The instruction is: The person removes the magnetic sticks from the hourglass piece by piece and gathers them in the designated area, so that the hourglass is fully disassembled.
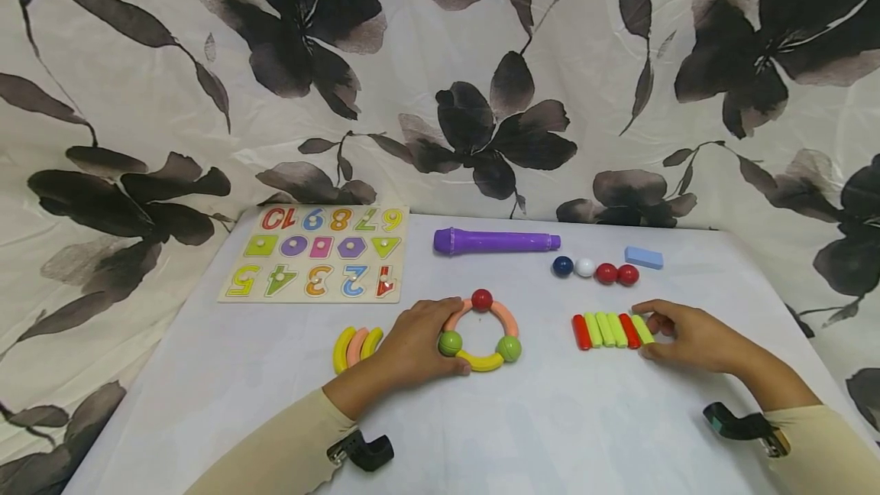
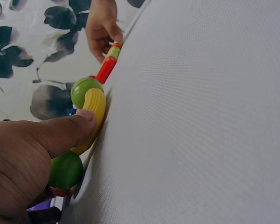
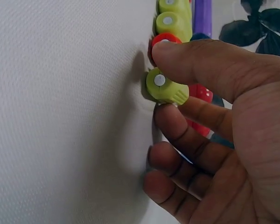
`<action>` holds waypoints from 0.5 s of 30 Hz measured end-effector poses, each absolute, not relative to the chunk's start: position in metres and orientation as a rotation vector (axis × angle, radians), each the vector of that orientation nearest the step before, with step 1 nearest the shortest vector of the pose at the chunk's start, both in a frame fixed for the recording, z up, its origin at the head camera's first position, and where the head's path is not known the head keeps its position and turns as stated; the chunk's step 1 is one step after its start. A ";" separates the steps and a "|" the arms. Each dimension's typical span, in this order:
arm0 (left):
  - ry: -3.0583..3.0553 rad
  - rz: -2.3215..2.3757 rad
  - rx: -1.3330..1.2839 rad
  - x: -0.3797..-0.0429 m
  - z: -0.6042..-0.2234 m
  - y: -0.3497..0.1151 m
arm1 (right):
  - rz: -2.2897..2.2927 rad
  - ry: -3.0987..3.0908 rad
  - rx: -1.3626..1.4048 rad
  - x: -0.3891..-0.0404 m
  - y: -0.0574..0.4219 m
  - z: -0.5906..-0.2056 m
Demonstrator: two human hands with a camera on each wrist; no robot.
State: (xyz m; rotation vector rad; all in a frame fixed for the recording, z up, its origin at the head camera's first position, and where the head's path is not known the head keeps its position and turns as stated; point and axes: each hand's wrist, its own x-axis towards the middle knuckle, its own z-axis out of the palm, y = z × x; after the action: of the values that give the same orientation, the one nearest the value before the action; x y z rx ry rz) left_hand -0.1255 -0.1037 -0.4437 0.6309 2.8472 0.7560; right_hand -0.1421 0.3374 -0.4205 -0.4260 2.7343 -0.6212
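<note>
On the table lies a ring [image 1: 506, 316] of curved orange and yellow pieces joined by green balls and a red ball. My left hand [image 1: 421, 338] grips its left side, thumb against the yellow curved piece [image 2: 97, 100] and fingers up near the red ball [image 1: 482, 299]. To the right, red and lime-green rods [image 1: 608, 330] lie side by side in a row. My right hand [image 1: 694, 338] pinches the lime-green rod [image 3: 159, 80] at the row's right end between thumb and fingers. Its other fingers curl loosely below, close to the table.
Loose curved pieces [image 1: 356, 347] lie left of the ring, partly behind my left forearm. At the back are a number-and-shape puzzle board [image 1: 231, 290], a purple microphone-shaped toy [image 1: 496, 241], several balls [image 1: 584, 267] and a blue block [image 1: 643, 257]. A flowered cloth [image 1: 385, 82] hangs behind the table.
</note>
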 end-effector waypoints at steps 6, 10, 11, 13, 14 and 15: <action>2.845 0.748 0.627 -0.126 -0.444 -0.103 | -0.637 2.725 -0.403 -0.141 0.336 -0.420; 2.843 0.749 0.624 -0.126 -0.444 -0.103 | -0.606 2.739 -0.359 -0.141 0.335 -0.416; 2.842 0.748 0.623 -0.126 -0.444 -0.103 | -0.592 2.755 -0.349 -0.141 0.334 -0.415; 2.843 0.748 0.627 -0.126 -0.444 -0.103 | -0.578 2.797 -0.334 -0.141 0.330 -0.412; 2.844 0.747 0.627 -0.126 -0.444 -0.103 | -0.580 2.820 -0.336 -0.141 0.327 -0.410; 2.845 0.746 0.629 -0.126 -0.444 -0.103 | -0.591 2.843 -0.347 -0.141 0.323 -0.407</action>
State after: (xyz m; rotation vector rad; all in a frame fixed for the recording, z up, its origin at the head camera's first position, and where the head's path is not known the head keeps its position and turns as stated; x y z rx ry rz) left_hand -0.1261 -0.1035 -0.4443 0.6287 2.8454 0.7464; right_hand -0.1409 0.3226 -0.4075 -0.3470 2.8435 -0.5908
